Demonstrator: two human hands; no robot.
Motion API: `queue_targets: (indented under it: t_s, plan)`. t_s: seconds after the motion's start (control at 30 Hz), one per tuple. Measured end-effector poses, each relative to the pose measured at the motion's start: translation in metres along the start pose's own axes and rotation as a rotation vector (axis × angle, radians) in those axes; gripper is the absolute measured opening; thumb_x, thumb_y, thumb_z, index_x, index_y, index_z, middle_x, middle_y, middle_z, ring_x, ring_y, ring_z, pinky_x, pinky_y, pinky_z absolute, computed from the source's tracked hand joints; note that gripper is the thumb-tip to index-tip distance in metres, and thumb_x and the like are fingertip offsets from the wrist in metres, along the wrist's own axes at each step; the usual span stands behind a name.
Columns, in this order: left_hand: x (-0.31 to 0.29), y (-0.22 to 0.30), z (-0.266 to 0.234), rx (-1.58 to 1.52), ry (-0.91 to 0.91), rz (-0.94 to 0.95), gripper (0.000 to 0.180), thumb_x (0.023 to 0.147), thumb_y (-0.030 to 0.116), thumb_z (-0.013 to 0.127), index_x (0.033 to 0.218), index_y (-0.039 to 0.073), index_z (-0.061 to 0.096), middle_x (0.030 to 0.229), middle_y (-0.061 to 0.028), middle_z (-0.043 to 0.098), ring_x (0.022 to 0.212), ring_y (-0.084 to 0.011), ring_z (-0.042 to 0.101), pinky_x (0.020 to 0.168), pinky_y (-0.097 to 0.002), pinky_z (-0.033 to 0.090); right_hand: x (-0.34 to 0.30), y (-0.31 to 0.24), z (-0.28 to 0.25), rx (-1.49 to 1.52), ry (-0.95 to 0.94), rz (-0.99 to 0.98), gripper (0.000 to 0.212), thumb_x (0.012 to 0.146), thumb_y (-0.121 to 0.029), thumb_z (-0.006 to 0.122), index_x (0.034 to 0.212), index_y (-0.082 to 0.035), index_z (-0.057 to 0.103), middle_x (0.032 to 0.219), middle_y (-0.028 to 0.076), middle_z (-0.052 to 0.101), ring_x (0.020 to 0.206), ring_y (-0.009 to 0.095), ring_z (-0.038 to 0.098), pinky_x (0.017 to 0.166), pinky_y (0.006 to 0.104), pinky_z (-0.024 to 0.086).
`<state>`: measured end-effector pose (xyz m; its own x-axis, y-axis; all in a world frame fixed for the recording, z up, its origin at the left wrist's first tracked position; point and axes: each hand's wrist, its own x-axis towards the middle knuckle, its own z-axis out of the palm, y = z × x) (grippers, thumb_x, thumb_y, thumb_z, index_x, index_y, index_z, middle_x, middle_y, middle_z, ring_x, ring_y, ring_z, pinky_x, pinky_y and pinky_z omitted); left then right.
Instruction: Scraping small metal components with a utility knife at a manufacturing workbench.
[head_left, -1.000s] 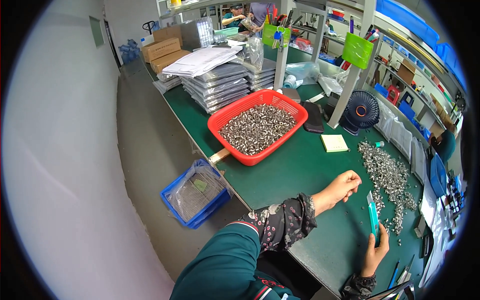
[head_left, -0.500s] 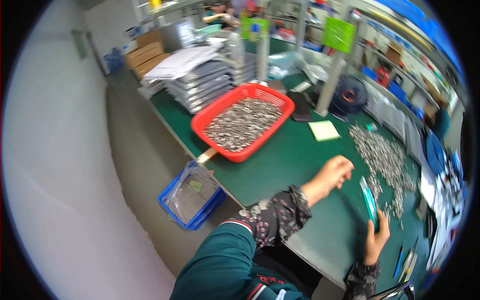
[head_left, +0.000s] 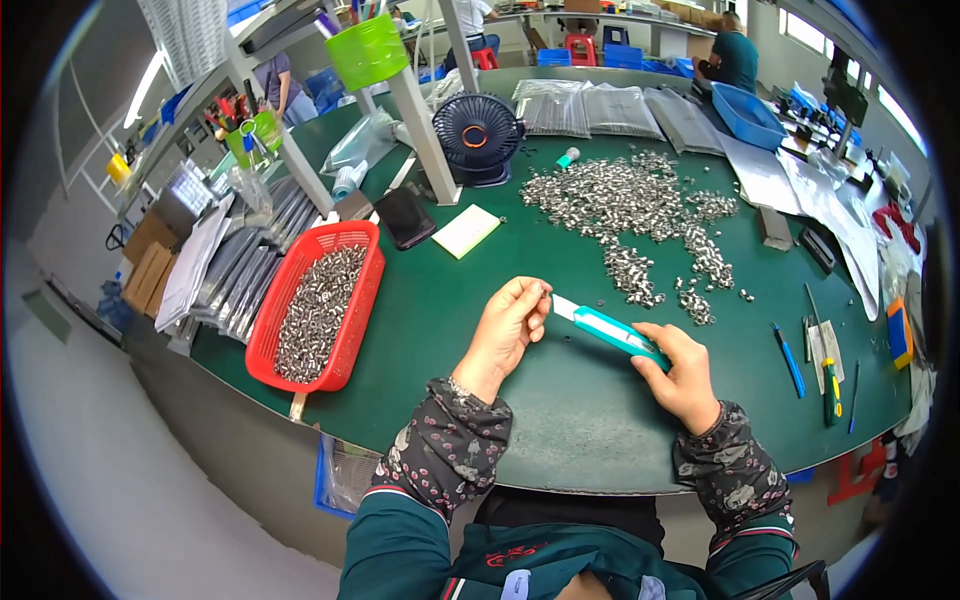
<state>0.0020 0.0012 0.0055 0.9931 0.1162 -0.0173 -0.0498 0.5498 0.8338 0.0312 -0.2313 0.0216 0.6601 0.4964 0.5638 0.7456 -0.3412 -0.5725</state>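
My right hand (head_left: 685,372) holds a teal utility knife (head_left: 622,333) with its blade out, pointing left over the table. At the blade's tip my left hand (head_left: 508,325) is closed in a pinch. Whatever sits between its thumb and fingertips is too small to make out. Beyond the hands lies a loose pile of small silvery metal pieces (head_left: 625,200), with smaller clusters trailing toward me. To the left stands a red plastic basket (head_left: 262,335) heaped with similar metal pieces (head_left: 322,312).
A dark fan (head_left: 477,135) stands behind a shelf post, near a yellow notepad (head_left: 467,231). Several wrapped grey packs (head_left: 240,275) lean beyond the basket. On the right lie a blue pen (head_left: 788,362), a yellow-green screwdriver (head_left: 832,390) and a grey block (head_left: 774,229). A blue tray (head_left: 748,115) sits at the back.
The view has swung right from the basket side toward the metal pile. My left hand and the knife in my right hand have come together; the knife has turned to point left.
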Motion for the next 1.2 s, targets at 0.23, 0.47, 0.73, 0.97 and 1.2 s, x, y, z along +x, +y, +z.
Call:
queue_targets:
  t_s: [0.23, 0.47, 0.73, 0.97, 1.2]
  plan:
    - [-0.003, 0.0, 0.0, 0.081, 0.004, 0.01, 0.015, 0.087, 0.019, 0.048, 0.082, 0.005, 0.053, 0.063, 0.0015, 0.047, 0.05, -0.0036, 0.04, 0.041, -0.0163, 0.034, 0.0, 0.001, 0.004, 0.059, -0.028, 0.003, 0.031, 0.067, -0.012, 0.063, 0.097, -0.006, 0.058, 0.067, 0.011, 0.051, 0.058, 0.028, 0.052, 0.052, 0.0336, 0.042]
    - [-0.003, 0.003, 0.002, 0.244, 0.037, 0.051, 0.019, 0.088, 0.021, 0.048, 0.079, 0.006, 0.052, 0.059, 0.0016, 0.045, 0.044, -0.0038, 0.037, 0.038, -0.0165, 0.033, 0.001, -0.007, 0.0, -0.104, -0.026, -0.013, 0.032, 0.067, -0.013, 0.063, 0.098, -0.007, 0.057, 0.067, 0.009, 0.049, 0.056, 0.027, 0.051, 0.051, 0.0343, 0.041]
    - [0.002, -0.002, 0.002, 0.148, 0.128, -0.022, 0.03, 0.088, 0.034, 0.044, 0.075, 0.007, 0.05, 0.056, 0.0022, 0.043, 0.044, -0.0039, 0.036, 0.037, -0.0173, 0.03, 0.003, 0.001, -0.005, -0.071, 0.131, 0.02, 0.035, 0.066, -0.007, 0.063, 0.1, -0.007, 0.055, 0.068, 0.01, 0.048, 0.056, 0.027, 0.05, 0.05, 0.0342, 0.04]
    - [0.0, 0.0, 0.001, 0.096, 0.148, 0.044, 0.016, 0.085, 0.022, 0.051, 0.087, 0.007, 0.05, 0.068, -0.0028, 0.053, 0.046, -0.0042, 0.035, 0.038, -0.017, 0.025, 0.007, -0.013, -0.001, -0.192, 0.123, -0.047, 0.043, 0.072, 0.005, 0.05, 0.114, -0.005, 0.048, 0.083, 0.016, 0.05, 0.075, 0.031, 0.052, 0.063, 0.0354, 0.042]
    - [0.004, 0.003, -0.006, 0.147, 0.232, 0.19, 0.008, 0.086, 0.014, 0.048, 0.089, 0.007, 0.048, 0.074, 0.0009, 0.047, 0.049, -0.0016, 0.037, 0.036, -0.0153, 0.031, 0.005, -0.013, 0.009, -0.308, 0.03, -0.192, 0.048, 0.07, 0.007, 0.05, 0.116, -0.006, 0.048, 0.08, 0.014, 0.046, 0.07, 0.029, 0.049, 0.061, 0.0355, 0.04]
